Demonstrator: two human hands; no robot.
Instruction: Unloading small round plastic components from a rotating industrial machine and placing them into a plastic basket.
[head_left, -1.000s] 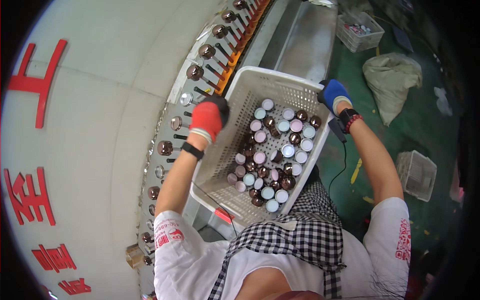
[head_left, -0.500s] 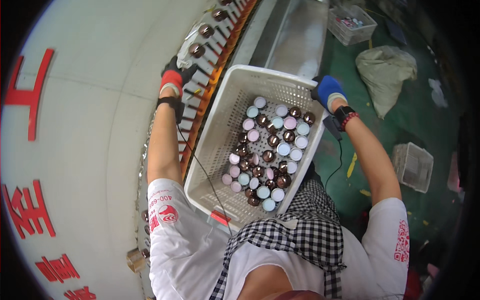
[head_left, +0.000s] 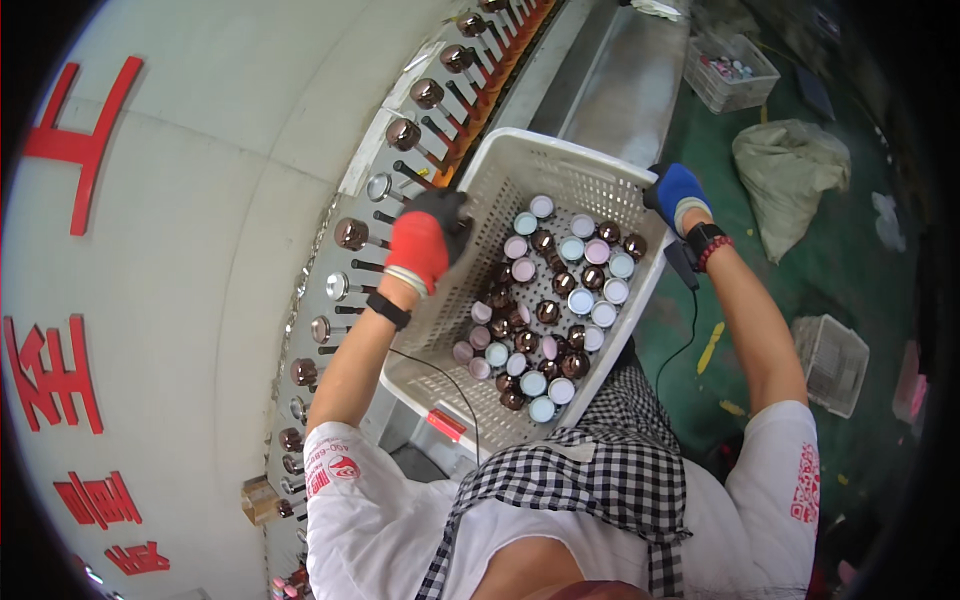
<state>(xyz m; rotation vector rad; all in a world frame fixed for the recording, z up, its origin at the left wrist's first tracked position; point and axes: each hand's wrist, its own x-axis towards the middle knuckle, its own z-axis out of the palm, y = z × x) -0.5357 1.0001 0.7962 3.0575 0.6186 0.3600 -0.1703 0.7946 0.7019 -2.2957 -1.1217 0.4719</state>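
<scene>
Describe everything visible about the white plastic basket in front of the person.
The white basket is a rectangular crate of perforated plastic with lattice walls and a thick rim, sitting tilted between the person and a row of metal pegs. A small red tag sits on its near wall. Inside, a loose pile of small round caps, some glossy brown, others pale pink, blue or white, covers much of the floor. The left hand, in a red and black glove, reaches over its left rim; the right hand, blue-gloved, grips the far right corner.

The caps (head_left: pixel 548 310) lie in the crate (head_left: pixel 560 165), the spindle row (head_left: pixel 400 160) left of it, a sack (head_left: pixel 790 165) to its right.
</scene>
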